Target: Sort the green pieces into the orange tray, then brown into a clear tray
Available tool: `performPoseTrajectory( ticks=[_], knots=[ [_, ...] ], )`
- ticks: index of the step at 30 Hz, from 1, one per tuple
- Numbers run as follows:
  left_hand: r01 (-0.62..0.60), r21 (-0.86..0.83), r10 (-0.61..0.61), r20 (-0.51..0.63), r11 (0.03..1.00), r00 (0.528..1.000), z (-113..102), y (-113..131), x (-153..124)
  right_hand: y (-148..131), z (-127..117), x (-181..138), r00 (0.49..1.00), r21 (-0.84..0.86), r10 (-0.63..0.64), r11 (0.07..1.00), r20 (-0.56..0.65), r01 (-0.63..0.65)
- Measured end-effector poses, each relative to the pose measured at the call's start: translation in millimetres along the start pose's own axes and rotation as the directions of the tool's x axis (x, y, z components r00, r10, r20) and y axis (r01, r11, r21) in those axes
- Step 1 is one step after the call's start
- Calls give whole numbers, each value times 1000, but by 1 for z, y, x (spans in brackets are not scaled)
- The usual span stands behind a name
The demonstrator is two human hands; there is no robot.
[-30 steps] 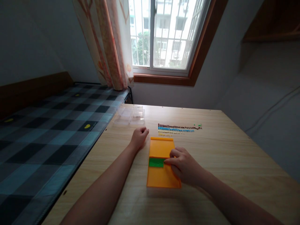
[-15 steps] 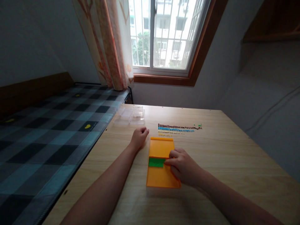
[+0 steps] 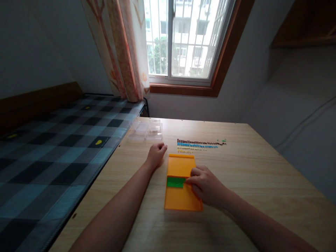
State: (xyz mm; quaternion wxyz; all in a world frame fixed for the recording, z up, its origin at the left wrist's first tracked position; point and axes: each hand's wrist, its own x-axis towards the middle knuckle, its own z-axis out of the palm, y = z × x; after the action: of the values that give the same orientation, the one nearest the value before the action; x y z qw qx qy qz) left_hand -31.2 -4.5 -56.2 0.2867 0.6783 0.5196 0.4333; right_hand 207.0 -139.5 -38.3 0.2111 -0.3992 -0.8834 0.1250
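An orange tray (image 3: 181, 199) lies on the table in front of me, split by a raised ridge across it. A block of green pieces (image 3: 175, 182) sits just below that ridge, along the tray's left side. Over the tray's right edge is my right hand (image 3: 204, 183), its fingers pinched at the right end of the green pieces; whatever is between the fingertips is too small to name. My left hand (image 3: 156, 154) rests curled on the table, left of the tray's top corner, and its fingertips are mostly hidden.
Beyond the tray, rows of tiny brown pieces (image 3: 194, 141), blue pieces (image 3: 193, 144) and yellow pieces (image 3: 183, 151) run across the wooden table (image 3: 252, 168). A few green bits (image 3: 223, 140) lie at their right end. Clear plastic boxes (image 3: 145, 130) stand back left, near a checkered bed (image 3: 65, 140).
Almost nothing differs. Both hands and the tray hold their places, apart from a very slight shift of the whole view.
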Motion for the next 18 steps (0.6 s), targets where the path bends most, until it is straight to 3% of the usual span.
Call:
performPoseTrajectory(
  ticks=[13,18],
  knots=[
    [3,5,-3,3,1000,1000,0,-2,1,0,4,3,1000,-7,0,1000,-2,0],
    [5,13,-5,-2,1000,1000,1,-3,1,1,1,2,998,-5,-30,1000,-64,29]
  ],
)
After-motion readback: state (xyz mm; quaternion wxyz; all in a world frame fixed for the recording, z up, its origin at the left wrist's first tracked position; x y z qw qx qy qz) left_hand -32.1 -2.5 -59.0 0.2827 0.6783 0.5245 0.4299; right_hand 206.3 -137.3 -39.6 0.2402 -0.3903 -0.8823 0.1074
